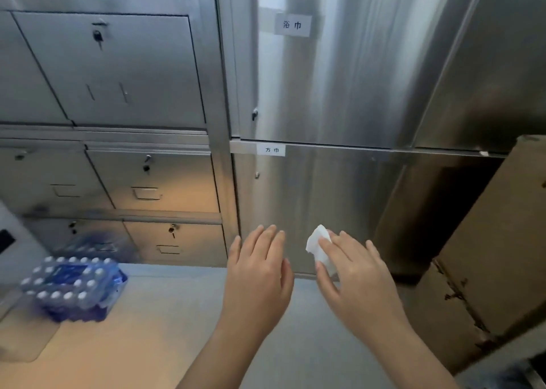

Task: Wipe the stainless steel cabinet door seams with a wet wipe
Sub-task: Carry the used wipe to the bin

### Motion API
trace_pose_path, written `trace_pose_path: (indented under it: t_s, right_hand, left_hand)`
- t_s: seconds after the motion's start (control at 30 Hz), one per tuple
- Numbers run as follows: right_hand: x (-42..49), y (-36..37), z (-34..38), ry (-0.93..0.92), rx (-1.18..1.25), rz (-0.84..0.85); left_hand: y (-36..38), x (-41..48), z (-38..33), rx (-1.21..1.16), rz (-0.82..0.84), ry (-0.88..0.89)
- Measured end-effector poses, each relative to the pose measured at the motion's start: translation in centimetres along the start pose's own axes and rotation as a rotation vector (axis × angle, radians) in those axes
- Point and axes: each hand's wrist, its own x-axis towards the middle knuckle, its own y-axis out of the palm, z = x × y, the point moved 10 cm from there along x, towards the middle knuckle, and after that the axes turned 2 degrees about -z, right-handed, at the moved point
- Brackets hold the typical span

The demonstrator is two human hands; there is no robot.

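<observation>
Right grip pinches a crumpled white wet wipe between thumb and forefinger, the other fingers lying fairly straight; it is held out in front of the bottom part of the lower cabinet door, and whether the wipe actually touches the steel cannot be told; left grip is empty, fingers straight and close together, palm turned toward the same door, its fingertips near the vertical seam along that door's left edge; the two grips sit side by side, just apart, with the wipe between them; a horizontal seam separates the lower door from the tall upper cabinet door; each door carries a small white label, one at the top left of the lower door and one high on the upper door; left of the doors stands a bank of steel locker drawers, several with keys in their locks; a shrink-wrapped pack of bottles rests on the floor in front of the drawers, well apart from the grips; a worn cardboard box leans in at the right, covering the right end of the lower door.
</observation>
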Motion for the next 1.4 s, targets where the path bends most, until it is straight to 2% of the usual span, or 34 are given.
trace_pose_path:
  t_s: [0.33,0.83,1.2,1.4]
  right_hand:
    - [6.0,9.0,8.8,-0.244,0.22,0.082]
    - [14.9,20.1,36.5,-0.471,0.362,0.074]
    - [17.9,27.8,50.3,-0.592,0.497,0.106]
    - [21.9,33.5,57.4,-0.704,0.605,0.15]
  left_hand:
    - [-0.6,0.3,12.2,0.175,-0.013,-0.27]
    - [-9.9,-1.0,40.8,0.318,-0.11,-0.475]
    - [-13.2,-4.5,54.6,0.412,-0.141,-0.672]
    - [-13.4,-3.3,62.6,0.51,-0.139,-0.759]
